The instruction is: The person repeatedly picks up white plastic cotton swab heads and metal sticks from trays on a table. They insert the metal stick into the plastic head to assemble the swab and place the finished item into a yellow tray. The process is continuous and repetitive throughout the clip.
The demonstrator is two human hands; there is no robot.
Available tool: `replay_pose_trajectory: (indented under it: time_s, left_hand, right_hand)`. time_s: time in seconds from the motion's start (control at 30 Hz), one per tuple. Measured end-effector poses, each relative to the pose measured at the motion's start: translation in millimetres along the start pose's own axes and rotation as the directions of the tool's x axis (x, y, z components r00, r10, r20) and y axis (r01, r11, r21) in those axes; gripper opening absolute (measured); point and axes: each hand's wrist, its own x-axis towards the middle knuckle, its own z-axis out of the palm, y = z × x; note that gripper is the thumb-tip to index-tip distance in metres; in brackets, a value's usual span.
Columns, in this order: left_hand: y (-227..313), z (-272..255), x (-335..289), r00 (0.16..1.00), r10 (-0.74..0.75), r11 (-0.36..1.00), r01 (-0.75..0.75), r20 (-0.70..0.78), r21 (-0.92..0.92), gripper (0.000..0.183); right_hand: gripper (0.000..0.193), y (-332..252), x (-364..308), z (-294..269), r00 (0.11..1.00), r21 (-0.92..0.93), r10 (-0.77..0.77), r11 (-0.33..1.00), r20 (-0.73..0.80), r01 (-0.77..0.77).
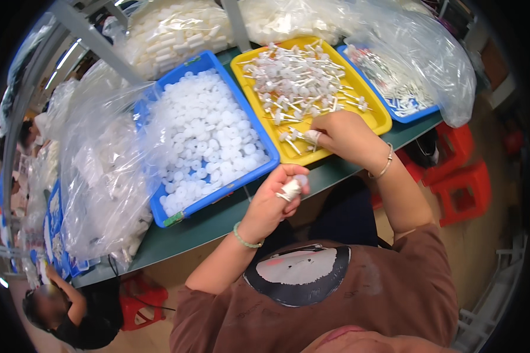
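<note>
My left hand is closed in front of the blue tray's near right corner. Between its thumb and forefinger it pinches a small translucent white plastic disc. White tape is wrapped around one of its fingers. My right hand reaches into the near part of the yellow tray, its fingers pressed together and pointing down. What they hold, if anything, is hidden. White wrapping shows at its fingertips. Beside them lie several white stemmed parts with round discs.
A blue tray of loose translucent discs stands left of the yellow one. A smaller blue tray with thin white parts is at the right, partly under a plastic bag. Red stools stand right; another person sits lower left.
</note>
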Motion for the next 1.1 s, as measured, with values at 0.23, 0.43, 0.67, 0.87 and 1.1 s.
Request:
replay_pose_trajectory:
  time_s: [0.23,0.43,0.67,0.87,1.1]
  left_hand:
    - [0.7,0.2,0.3,0.998,0.043,0.998,-0.045,-0.048,-0.045,0.044]
    - [-0.1,2.2,0.7,0.993,0.118,0.993,-0.118,-0.028,-0.016,0.044]
    - [-0.7,6.8,-0.8,0.995,0.090,0.996,-0.090,-0.045,0.004,0.039]
    - [1.5,6.2,-0.9,0.992,0.089,0.995,-0.093,-0.085,-0.041,0.040]
    - [2.0,6.5,-1.9,0.993,0.086,0.994,-0.091,-0.083,-0.056,0.041]
  right_hand:
    - [0.012,-6.7,-13.7,-8.6,0.963,0.186,0.120,0.980,-0.240,-0.076]
    - [0.011,-10.7,-21.6,2.8,0.920,0.312,0.074,0.948,-0.385,0.055]
    - [0.024,-49.9,-72.8,19.7,0.889,0.522,0.009,0.812,-0.459,0.261]
    - [0.029,-48.8,-76.3,36.2,0.854,0.449,-0.052,0.833,-0.518,0.324]
    - [0.030,-47.2,-80.7,33.0,0.846,0.378,-0.116,0.857,-0.521,0.351]
